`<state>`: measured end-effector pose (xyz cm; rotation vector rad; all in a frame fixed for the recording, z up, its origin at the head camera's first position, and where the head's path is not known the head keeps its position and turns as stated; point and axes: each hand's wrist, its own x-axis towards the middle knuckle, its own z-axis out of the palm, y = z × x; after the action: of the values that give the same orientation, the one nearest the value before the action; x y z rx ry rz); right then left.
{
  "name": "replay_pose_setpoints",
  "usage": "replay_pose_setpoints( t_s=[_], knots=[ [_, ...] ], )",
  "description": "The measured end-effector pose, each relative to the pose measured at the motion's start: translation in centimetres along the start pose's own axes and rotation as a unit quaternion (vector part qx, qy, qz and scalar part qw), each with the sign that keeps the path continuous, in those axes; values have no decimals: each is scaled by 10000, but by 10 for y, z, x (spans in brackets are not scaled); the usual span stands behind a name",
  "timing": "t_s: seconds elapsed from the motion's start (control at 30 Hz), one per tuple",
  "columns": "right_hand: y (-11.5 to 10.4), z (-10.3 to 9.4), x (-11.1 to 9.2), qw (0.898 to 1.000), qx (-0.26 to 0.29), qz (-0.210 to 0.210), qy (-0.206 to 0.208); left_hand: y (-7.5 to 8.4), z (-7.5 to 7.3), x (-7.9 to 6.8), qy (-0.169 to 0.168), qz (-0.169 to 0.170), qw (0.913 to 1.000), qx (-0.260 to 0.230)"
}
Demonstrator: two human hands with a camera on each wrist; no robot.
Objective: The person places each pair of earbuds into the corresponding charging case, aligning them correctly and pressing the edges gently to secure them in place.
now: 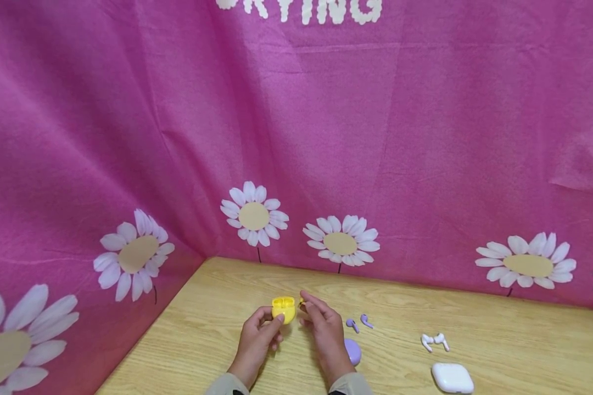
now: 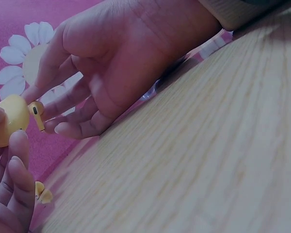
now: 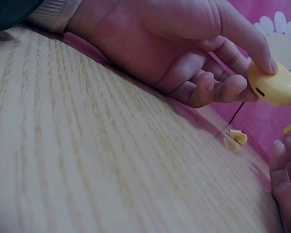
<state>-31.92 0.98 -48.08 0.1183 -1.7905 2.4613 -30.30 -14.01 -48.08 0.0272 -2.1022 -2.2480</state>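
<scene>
Left grip (image 1: 257, 341) holds glossy, rounded yellow earbud case (image 1: 284, 314); right grip (image 1: 324, 336) pinches stemmed yellow earbud (image 2: 38, 116) just beside it. Grained wooden tabletop (image 1: 192, 329) meets pink cloth (image 1: 425, 137) along back edge.

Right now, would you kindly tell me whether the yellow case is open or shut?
The yellow case in the left hand is open: the head view shows its hollow inside.

White lettering (image 1: 306, 11) on the magenta daisy-print backdrop (image 1: 356, 109) reads "YING" at the head view's top centre. Letters before it are cut off.
</scene>
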Motion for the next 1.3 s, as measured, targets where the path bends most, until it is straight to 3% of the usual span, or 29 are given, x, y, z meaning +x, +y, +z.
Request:
replay_pose_setpoints(
  t_s=[0.87,1.3],
  knots=[
    [-1,3,1,9989,218,267,319,-2,1,-1,-371,94,9990,209],
    [-4,1,-1,9992,203,249,223,-4,1,0,-424,126,9988,222]
  ],
)
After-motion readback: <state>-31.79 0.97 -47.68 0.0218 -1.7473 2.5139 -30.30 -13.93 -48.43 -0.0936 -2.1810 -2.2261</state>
